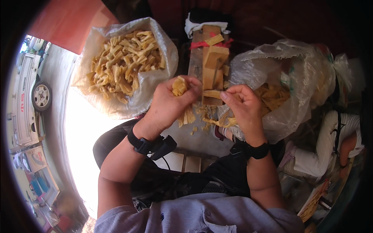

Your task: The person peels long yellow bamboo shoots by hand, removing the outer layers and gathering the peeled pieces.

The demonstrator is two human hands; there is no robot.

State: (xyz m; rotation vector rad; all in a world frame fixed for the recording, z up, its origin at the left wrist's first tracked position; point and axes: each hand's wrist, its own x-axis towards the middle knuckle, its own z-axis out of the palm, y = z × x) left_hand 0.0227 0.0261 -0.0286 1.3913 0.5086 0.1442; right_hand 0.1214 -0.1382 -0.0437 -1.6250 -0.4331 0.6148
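Observation:
My left hand (176, 97) is closed around a bunched bundle of dried yellowish strips (179, 86), whose loose ends hang below the fist. My right hand (242, 102) pinches a flat strip (212, 94) between thumb and fingers, across the near end of a wooden bench (212, 101). More strip hangs under that hand. On the bench a wooden block (216, 57) stands with a thin metal rod beside it, and a short piece of strip (214, 40) lies beyond. A red cloth band (201, 44) wraps the bench.
An open woven sack (169, 55) of folded strip bundles stands at the left. At the right is a clear plastic bag (303, 113) with loose strips. Scraps (207, 110) lie below the bench. Another person (317, 148) sits at the right; a white vehicle (27, 99) stands outside at the left.

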